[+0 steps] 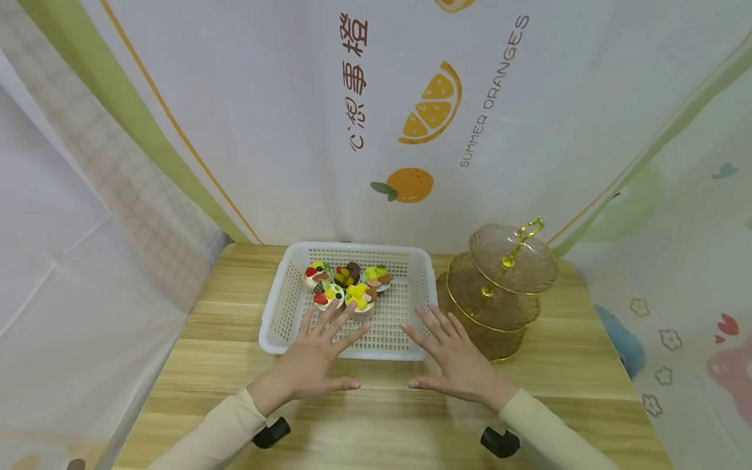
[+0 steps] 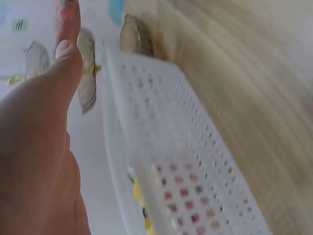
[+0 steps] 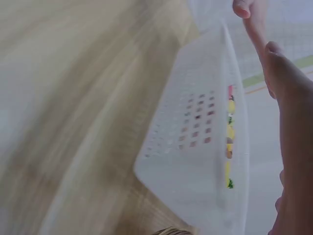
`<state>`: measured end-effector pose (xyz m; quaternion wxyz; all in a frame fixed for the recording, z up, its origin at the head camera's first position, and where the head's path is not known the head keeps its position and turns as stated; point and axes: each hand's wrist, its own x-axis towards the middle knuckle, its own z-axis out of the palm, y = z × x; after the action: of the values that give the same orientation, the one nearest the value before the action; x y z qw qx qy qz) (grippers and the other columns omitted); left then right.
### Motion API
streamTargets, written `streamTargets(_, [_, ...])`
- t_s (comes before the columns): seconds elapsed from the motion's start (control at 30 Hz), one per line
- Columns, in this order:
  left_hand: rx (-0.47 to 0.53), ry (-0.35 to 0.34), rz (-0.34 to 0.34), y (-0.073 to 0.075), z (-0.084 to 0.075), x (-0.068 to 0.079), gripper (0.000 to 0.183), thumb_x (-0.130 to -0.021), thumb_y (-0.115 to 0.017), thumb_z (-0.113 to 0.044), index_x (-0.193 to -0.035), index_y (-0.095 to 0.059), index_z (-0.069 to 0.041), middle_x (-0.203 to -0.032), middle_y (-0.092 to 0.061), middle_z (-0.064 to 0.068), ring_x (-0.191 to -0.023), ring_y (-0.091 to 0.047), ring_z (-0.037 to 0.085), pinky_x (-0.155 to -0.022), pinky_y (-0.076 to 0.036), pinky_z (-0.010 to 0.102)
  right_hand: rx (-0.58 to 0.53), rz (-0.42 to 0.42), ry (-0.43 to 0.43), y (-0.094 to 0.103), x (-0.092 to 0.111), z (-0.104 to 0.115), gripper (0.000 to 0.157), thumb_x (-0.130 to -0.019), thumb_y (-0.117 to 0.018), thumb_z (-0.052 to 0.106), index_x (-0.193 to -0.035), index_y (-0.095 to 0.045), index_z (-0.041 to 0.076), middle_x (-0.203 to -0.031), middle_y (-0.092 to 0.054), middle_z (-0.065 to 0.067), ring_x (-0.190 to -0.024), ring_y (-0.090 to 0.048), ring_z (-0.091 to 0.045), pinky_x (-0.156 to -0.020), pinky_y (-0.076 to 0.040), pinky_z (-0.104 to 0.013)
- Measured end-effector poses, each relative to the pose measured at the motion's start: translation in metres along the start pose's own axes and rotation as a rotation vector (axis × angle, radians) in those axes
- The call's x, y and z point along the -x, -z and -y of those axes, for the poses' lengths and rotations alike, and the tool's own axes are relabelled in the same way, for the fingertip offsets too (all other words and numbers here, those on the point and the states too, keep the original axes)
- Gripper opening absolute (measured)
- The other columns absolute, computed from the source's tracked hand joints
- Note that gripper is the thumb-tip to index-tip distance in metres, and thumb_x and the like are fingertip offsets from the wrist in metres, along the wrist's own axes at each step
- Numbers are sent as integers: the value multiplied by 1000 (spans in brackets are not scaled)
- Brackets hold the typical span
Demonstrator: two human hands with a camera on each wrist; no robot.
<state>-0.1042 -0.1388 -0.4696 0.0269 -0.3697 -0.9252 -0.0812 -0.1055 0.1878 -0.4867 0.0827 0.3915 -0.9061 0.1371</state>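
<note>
A white perforated plastic basket [image 1: 388, 354] sits on the wooden table. Several small fruit-topped cupcakes [image 1: 360, 295] are grouped in its left and middle part, with yellow, red and brown toppings. My left hand [image 1: 308, 365] hovers palm down over the basket's front left part, fingers spread and holding nothing. Across from it, my right hand [image 1: 461, 365] is spread the same way near the front right corner, also holding nothing. In both wrist views the hands appear above the basket's rim, and the basket wall [image 2: 156, 107] hides most of the cupcakes.
To the right of the basket stands a three-tier stand [image 1: 496, 313] of clear amber plates with gold rims and a gold handle. Printed curtains [image 1: 294, 130] hang behind and beside the wooden table [image 1: 223, 365]. Black straps [image 1: 271, 433] show by the wrists.
</note>
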Motion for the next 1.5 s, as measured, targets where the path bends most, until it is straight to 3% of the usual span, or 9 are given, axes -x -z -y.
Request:
streamTargets(0.17, [47, 60, -62, 8, 20, 6, 93, -88, -53, -77, -161, -32, -23, -169, -3, 13, -151, 5, 42, -109, -1, 75, -53, 26, -37, 8, -25, -3, 102, -90, -35, 83, -162, -27, 11, -167, -16, -17, -149, -16, -44, -113, -19, -65])
streamTargets(0.3, [66, 122, -115, 13, 42, 13, 93, -89, -55, -75, -161, -31, -21, -169, -3, 13, -151, 4, 43, -107, -3, 77, -105, 54, -80, 11, -53, -10, 106, -89, -55, 76, -163, -19, 9, -167, -17, -17, -151, -14, -38, -114, -19, -63])
streamTargets(0.43, [84, 216, -98, 18, 61, 22, 98, -87, -64, -68, -164, -21, -24, -169, -1, 16, -149, 1, 48, -106, 0, 77, -213, 68, -182, 12, -82, -19, 113, -83, -80, 55, -164, -16, 10, -166, -20, -15, -151, -18, -36, -115, -22, -59])
streamTargets(0.5, [102, 263, -83, 20, 69, 28, 101, -86, -68, -64, -164, -18, -25, -168, 0, 17, -149, 2, 49, -106, 2, 77, -298, 62, -252, 12, -95, -23, 114, -80, -86, 47, -164, -16, 10, -165, -22, -14, -149, -22, -36, -115, -24, -57])
streamTargets(0.67, [119, 352, -59, 23, 86, 43, 102, -85, -71, -63, -164, -19, -24, -168, 0, 19, -149, 3, 50, -105, 2, 78, -485, 29, -415, 4, -122, -33, 109, -83, -84, 43, -164, -17, 15, -165, -23, -10, -148, -27, -34, -114, -28, -54])
streamTargets(0.83, [133, 405, -24, 23, 94, 54, 103, -86, -69, -64, -164, -16, -24, -168, 2, 19, -149, 4, 50, -105, 3, 78, -558, -35, -500, -8, -142, -38, 100, -86, -83, 41, -162, -25, 12, -161, -33, -12, -145, -33, -33, -112, -32, -52])
streamTargets(1.07, [164, 456, -11, 17, 98, 61, 103, -85, -69, -65, -162, -24, -13, -168, 0, 21, -148, 4, 50, -105, 5, 77, -562, -121, -619, -33, -157, -42, 82, -87, -84, 28, -153, -43, 2, -147, -52, -18, -135, -48, -34, -107, -41, -48])
streamTargets(1.3, [172, 487, 23, 12, 102, 64, 104, -87, -65, -67, -163, -20, -13, -167, 3, 22, -148, 13, 48, -105, 10, 75, -550, -102, -712, -47, -155, -47, 82, -87, -83, 34, -152, -44, 0, -147, -53, -18, -133, -50, -33, -107, -41, -45])
streamTargets(1.5, [195, 492, 34, 11, 104, 67, 103, -89, -64, -67, -163, -18, -13, -167, 3, 22, -148, 15, 47, -105, 12, 75, -550, -98, -724, -64, -150, -54, 78, -86, -84, 29, -149, -48, 0, -145, -54, -18, -128, -54, -35, -104, -44, -48])
